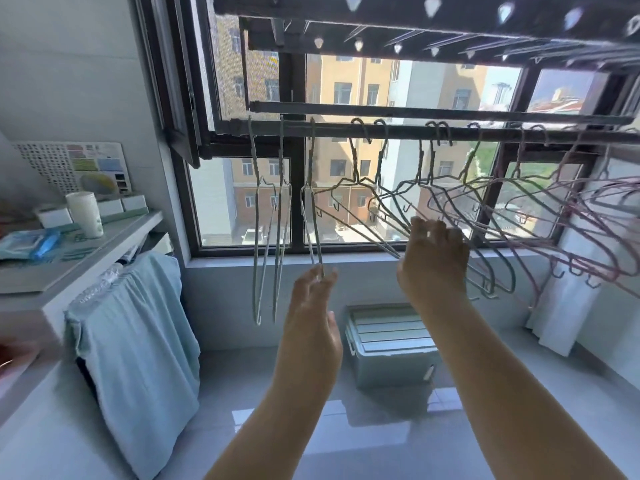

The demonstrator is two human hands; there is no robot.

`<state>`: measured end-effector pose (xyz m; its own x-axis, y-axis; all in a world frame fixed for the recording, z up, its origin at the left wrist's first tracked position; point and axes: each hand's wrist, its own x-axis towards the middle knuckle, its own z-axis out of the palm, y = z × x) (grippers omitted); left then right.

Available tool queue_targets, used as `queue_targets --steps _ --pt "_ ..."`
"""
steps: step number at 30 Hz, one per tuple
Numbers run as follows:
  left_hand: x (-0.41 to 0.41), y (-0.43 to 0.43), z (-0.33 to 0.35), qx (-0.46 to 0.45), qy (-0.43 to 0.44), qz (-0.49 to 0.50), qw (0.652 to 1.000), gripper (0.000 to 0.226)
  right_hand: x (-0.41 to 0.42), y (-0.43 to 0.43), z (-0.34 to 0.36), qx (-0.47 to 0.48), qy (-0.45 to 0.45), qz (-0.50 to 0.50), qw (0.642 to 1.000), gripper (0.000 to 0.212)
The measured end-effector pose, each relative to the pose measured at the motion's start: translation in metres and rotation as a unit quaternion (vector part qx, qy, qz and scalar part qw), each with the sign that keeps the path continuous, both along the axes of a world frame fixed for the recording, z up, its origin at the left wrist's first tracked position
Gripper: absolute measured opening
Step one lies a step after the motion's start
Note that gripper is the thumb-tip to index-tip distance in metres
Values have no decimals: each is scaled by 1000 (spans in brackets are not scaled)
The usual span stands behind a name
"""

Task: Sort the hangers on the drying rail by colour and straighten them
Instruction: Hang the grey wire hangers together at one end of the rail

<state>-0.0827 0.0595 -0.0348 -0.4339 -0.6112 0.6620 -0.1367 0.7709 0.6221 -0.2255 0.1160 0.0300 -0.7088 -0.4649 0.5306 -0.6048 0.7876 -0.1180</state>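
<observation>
Left hand [313, 292] on thin wire hanger [312, 161], right hand [433, 261] among tangled hangers [381, 161]

Dark-framed window [297, 188] above a pale sill [263, 262], with sunlit yellow and grey apartment blocks [349, 84] beyond. White wall [69, 64] at left, with a perforated board [45, 164] over a counter [117, 233] bearing a white cup [86, 213]. Light-blue cloth [138, 341] draped below the counter. Lidded plastic box [388, 355] on glossy pale floor tiles [346, 431] beneath the sill.
</observation>
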Motion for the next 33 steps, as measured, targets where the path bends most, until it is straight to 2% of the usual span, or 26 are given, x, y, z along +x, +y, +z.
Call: queue_targets --steps 2,5,8,10,13,16,23,28,33 --pt "2 0 3 9 -17 2 1000 49 -8 2 1 24 -9 2 1000 37" --pt "4 0 4 11 -34 17 999 45 -14 4 -1 -26 -84 74 993 25" --pt "3 -2 3 16 -52 22 998 44 -11 -2 -5 -62 -123 132 982 24" --pt "3 -5 1 24 -61 23 998 44 -5 -5 -4 -119 -166 170 964 26" --pt "3 -8 -1 28 -66 25 997 43 1 -10 1 -174 -133 179 959 27" --pt "3 -9 -1 27 -74 22 997 45 4 -17 12 -176 -109 176 962 28" --pt "3 -12 -3 23 -84 26 996 44 8 -43 39 -197 -128 188 954 28" --pt "6 -15 -4 15 -82 32 996 45 7 -71 34 -202 -185 198 941 27" --pt "12 -18 -3 -9 -58 45 997 45 10 -77 -13 -154 -276 193 929 19"
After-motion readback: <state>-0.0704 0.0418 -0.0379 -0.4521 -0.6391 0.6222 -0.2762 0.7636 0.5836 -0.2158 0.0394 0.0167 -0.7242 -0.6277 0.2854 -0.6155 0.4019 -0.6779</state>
